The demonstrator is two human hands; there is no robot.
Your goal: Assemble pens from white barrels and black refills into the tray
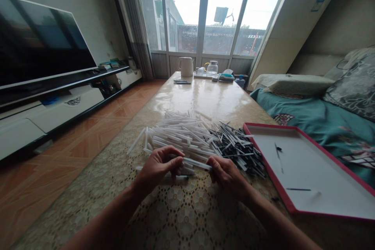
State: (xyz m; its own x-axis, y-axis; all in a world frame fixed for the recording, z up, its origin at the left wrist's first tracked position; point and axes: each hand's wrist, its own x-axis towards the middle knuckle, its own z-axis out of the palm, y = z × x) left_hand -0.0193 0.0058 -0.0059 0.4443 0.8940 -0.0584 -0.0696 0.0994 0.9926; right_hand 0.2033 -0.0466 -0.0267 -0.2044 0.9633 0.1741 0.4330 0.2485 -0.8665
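Observation:
A white pen barrel point(197, 163) spans the space between my two hands over the near part of the table. The fingers of my left hand point(161, 165) pinch its left end. At the other end, my right hand point(225, 172) is closed around the barrel's tip; what else it may hold is hidden. Just beyond my hands lies a heap of white pen barrels point(178, 133). Touching its right side is a pile of dark, thin pen refills point(238, 148). A few loose pieces lie under and beside my left hand.
To the right, a shallow red-rimmed tray point(316, 156) holds a few small pen parts. At the table's far end stand a pitcher point(186, 67), a glass kettle point(212, 68) and a tissue pack point(226, 75). A sofa point(301, 105) borders the table on the right.

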